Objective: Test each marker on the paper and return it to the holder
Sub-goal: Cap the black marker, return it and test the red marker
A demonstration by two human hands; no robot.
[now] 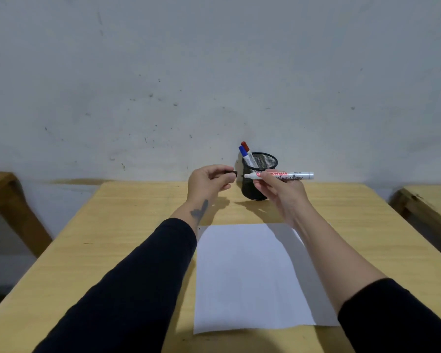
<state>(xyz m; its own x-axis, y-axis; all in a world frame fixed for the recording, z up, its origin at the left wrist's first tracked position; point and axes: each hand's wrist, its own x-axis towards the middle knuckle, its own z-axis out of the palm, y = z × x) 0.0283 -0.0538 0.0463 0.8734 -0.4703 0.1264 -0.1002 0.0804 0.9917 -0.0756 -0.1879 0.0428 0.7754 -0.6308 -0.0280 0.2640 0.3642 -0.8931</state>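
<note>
My right hand (278, 192) holds a white marker (295, 175) level in the air, its bare tip pointing left. My left hand (209, 180) pinches the marker's dark cap (233, 172), a small gap from the tip. Both hands hover in front of a black mesh holder (256, 186) at the back of the table. A red-capped marker (247, 150) and a blue-capped marker (244, 153) stand tilted in the holder. A blank white sheet of paper (250, 276) lies flat on the table below my forearms.
The light wooden table (125, 238) ends close to a grey-white wall (214, 72). Parts of other wooden furniture show at the left edge (8, 200) and the right edge (433, 210).
</note>
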